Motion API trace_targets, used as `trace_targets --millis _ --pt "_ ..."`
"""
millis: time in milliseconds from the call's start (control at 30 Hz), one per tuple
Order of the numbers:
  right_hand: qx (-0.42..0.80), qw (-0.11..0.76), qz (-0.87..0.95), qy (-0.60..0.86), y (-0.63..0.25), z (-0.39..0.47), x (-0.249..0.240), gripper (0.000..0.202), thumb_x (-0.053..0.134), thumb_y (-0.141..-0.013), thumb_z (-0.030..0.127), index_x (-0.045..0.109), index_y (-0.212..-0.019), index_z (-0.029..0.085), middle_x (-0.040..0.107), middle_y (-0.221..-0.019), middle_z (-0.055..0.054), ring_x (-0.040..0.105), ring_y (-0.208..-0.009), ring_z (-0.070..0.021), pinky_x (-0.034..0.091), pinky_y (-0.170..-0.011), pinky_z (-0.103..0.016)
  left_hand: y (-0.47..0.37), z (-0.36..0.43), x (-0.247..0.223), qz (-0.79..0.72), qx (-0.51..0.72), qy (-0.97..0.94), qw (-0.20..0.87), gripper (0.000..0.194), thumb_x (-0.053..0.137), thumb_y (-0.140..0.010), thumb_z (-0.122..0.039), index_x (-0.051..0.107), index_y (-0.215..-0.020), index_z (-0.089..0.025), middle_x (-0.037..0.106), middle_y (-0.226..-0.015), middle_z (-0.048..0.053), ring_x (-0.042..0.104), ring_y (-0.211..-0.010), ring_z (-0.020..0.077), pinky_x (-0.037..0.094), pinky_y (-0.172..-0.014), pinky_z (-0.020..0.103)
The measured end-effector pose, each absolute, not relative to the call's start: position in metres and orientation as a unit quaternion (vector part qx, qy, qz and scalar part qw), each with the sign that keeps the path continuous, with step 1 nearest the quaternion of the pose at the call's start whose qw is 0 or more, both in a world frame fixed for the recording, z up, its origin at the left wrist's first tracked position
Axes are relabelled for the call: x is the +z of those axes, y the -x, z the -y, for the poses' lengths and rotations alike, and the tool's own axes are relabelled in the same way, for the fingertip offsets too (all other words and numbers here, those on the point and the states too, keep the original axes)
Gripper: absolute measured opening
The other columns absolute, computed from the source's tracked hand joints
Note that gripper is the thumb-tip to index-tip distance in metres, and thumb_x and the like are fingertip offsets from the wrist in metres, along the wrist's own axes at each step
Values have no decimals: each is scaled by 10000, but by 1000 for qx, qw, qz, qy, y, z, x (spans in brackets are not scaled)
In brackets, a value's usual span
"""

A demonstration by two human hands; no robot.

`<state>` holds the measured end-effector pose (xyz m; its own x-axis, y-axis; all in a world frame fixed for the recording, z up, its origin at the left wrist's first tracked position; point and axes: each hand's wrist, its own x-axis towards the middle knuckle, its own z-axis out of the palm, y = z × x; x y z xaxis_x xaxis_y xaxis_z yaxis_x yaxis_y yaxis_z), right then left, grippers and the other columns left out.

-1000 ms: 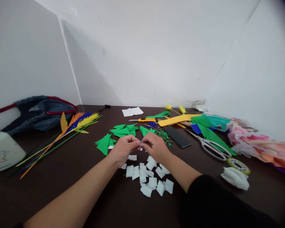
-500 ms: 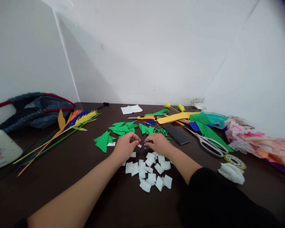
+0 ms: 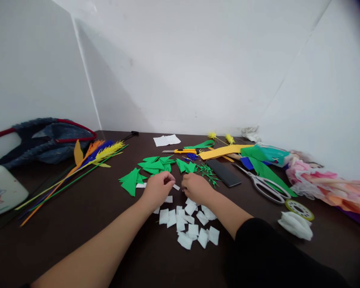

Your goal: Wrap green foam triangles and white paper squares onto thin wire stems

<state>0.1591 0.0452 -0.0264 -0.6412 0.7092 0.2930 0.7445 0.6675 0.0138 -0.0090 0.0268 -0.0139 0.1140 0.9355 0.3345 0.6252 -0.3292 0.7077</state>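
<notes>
My left hand (image 3: 160, 187) is curled closed over the dark table, thumb and fingertips pressed together; whatever it holds is too small to make out. Just beside those fingertips lies a small white slip (image 3: 176, 187). My right hand (image 3: 198, 187) faces it a short way off, fingers bent down and closed near the tabletop, their tips partly hidden. Nearer to me, many small white squares (image 3: 193, 230), soft-looking, lie scattered between my forearms. Beyond the hands are folded green pieces (image 3: 156, 164), and more green pieces (image 3: 131, 181) lie left of my left hand.
A yellow utility knife (image 3: 186, 151) lies behind the green pieces. Right of my hand are a black flat slab (image 3: 223, 173), scissors (image 3: 267, 188), a tape roll (image 3: 299, 209) and a white wad (image 3: 295, 225). Colourful stems (image 3: 75, 176) lie left. Dolls (image 3: 327, 180) lie far right.
My right hand has dropped slightly toward the table, and a tiny pale bit beneath its fingertips no longer shows. My left hand has drawn back slightly. The view has shifted a little.
</notes>
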Motion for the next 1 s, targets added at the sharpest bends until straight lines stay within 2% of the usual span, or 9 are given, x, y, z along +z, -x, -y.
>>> trace_targets --millis 100,167,333,500,600,733,800,867,1000 --pt "-84 112 902 407 -156 -44 -25 100 530 -684 138 608 -746 122 592 -782 -114 512 -765 -215 375 -668 -305 10 -27 -15 -538 360 -741 177 76 520 -707 -202 594 -688 -206 612 -632 -23 529 -595 139 352 -547 239" --pt "-39 133 892 431 -156 -45 -25 93 513 -688 137 585 -747 127 584 -768 -98 505 -752 -200 369 -668 -297 10 -25 -15 -535 347 -751 172 82 519 -715 -191 598 -726 -209 624 -652 -25 545 -616 139 366 -564 240" --pt "207 302 815 449 -160 -43 -17 100 441 -741 138 529 -701 164 524 -658 -4 455 -627 -123 340 -576 -233 4 -18 -12 -469 358 -786 184 158 568 -689 -134 595 -823 -213 642 -738 -24 571 -684 132 406 -630 239" --pt "440 398 700 398 -156 -34 -12 52 531 -708 203 554 -684 163 498 -590 30 423 -553 -97 326 -536 -222 4 -15 -11 -425 419 -794 118 35 575 -735 -165 597 -746 -191 614 -710 -10 548 -678 125 407 -627 237" --pt "497 438 644 382 -154 -29 -12 54 583 -668 203 586 -659 149 532 -581 20 448 -550 -95 347 -552 -230 7 -16 -12 -376 441 -811 79 84 532 -777 -173 601 -731 -181 596 -710 7 528 -686 125 407 -629 240" --pt "518 451 624 372 -151 -26 -11 92 562 -691 214 625 -692 147 582 -602 1 489 -558 -99 381 -571 -240 9 -15 -9 -365 446 -815 60 135 487 -795 -154 602 -726 -178 587 -729 19 521 -710 129 408 -647 245" --pt "488 449 642 386 -151 -25 -9 104 554 -698 207 640 -726 156 602 -625 -5 510 -578 -107 397 -585 -250 8 -14 -7 -400 451 -793 84 103 514 -774 -161 606 -733 -181 589 -731 14 524 -708 131 405 -655 250" --pt "419 450 674 410 -152 -24 -7 77 579 -682 198 644 -706 166 603 -623 -5 518 -590 -117 405 -592 -259 7 -13 -5 -440 458 -757 156 64 543 -751 -188 605 -735 -183 588 -704 4 525 -676 132 402 -631 250" --pt "328 480 715 388 -155 -24 -6 25 635 -653 195 623 -638 179 583 -660 0 523 -626 -122 422 -598 -262 5 -13 -5 -418 469 -660 412 61 562 -731 -230 575 -730 -169 576 -658 -13 532 -644 119 414 -620 240"
